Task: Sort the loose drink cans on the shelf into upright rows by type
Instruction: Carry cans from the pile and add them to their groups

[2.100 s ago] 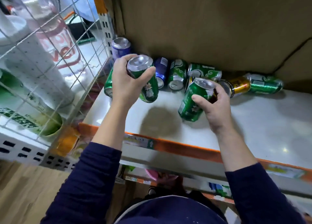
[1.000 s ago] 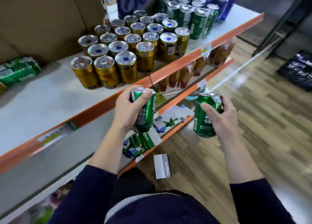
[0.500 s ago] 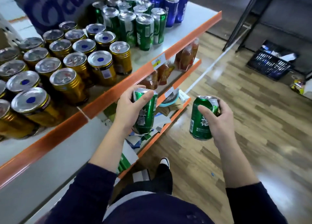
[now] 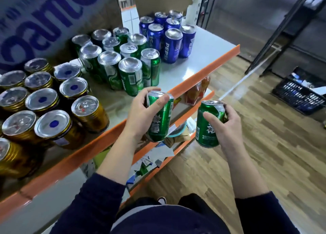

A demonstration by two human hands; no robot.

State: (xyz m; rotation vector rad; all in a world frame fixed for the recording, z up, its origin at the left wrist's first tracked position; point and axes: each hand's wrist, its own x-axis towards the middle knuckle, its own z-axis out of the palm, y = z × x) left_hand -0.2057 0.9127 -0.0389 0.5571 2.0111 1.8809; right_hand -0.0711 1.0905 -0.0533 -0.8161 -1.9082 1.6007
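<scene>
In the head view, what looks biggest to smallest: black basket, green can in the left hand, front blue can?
black basket
green can in the left hand
front blue can
The blue can stands farther off; nearness may explain that.

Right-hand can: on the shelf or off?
Off. The right hand grips the green can roughly upright, out past the orange shelf edge, with floor behind it.

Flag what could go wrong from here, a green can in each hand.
1. The left hand holds a short green can near the tall green cans; setting it down could topple that tight block.
2. Both held cans look shorter, differently labelled; mixing types is possible.
3. The right hand holds the other short green can over the wooden floor, past the orange shelf lip; a slip drops it.
</scene>
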